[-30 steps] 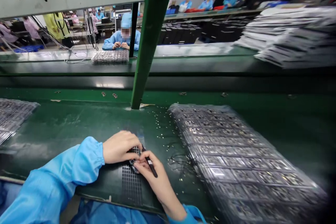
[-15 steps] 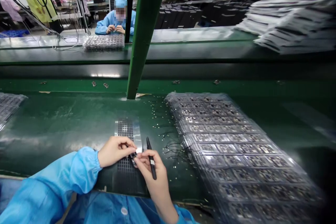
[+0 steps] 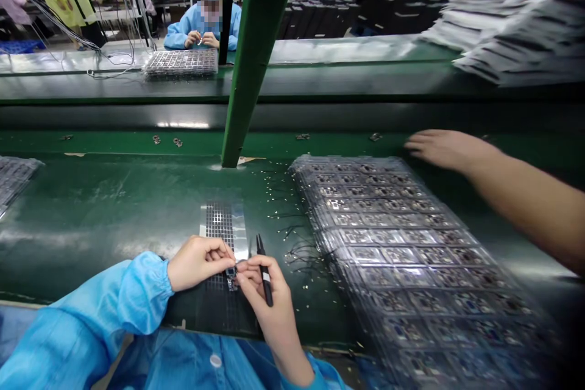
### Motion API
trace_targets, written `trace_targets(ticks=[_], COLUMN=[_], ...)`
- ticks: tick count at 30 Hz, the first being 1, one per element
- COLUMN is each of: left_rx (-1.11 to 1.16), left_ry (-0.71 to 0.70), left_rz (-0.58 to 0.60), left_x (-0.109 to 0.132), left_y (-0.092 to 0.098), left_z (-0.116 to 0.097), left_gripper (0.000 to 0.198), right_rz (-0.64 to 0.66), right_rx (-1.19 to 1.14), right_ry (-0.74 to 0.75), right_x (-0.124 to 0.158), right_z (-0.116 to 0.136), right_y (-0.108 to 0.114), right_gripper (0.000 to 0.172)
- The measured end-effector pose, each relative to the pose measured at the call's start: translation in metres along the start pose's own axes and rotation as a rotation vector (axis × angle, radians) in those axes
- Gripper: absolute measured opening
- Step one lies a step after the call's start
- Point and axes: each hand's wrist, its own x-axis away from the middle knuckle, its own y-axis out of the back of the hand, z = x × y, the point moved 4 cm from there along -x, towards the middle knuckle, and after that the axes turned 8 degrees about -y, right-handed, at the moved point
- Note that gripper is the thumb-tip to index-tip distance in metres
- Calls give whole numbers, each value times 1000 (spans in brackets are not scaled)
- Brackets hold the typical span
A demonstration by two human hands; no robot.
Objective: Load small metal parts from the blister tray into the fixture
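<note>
Green assembly-line surface [image 3: 114, 207] | left hand [image 3: 198, 264], right hand [image 3: 267, 292] pinching tiny dark module [image 3: 231, 272]; right also clasps slim black tool [image 3: 260, 248] | light, fragile: hold by edges

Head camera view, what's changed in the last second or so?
Another person's bare hand has come in from the right, reaching past the far edge of the stack of clear trays. The view has also tilted slightly, so the scene sits higher in frame. The left hand and right hand stayed together at the small dark part on the mesh strip, the right still holding the slim black tool.
</note>
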Motion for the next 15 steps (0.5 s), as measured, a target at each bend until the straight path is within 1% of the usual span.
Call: trace_targets(ticks=[3,10,15], left_rx=[-10,-25,-67], left_ry=[-11,-80,-69], left_rz=[-4,16,-11], left_x=[0,1,0], left_y=[0,1,1], left_z=[0,-4,-4], left_gripper=[10,10,8], right_rz=[16,-9,-21], right_rx=[2,1,-6], right_ry=[3,-10,-23], right_x=[1,-1,0], right_z=[-4,-5,-5], right_y=[1,-1,0], right_gripper=[21,22,23])
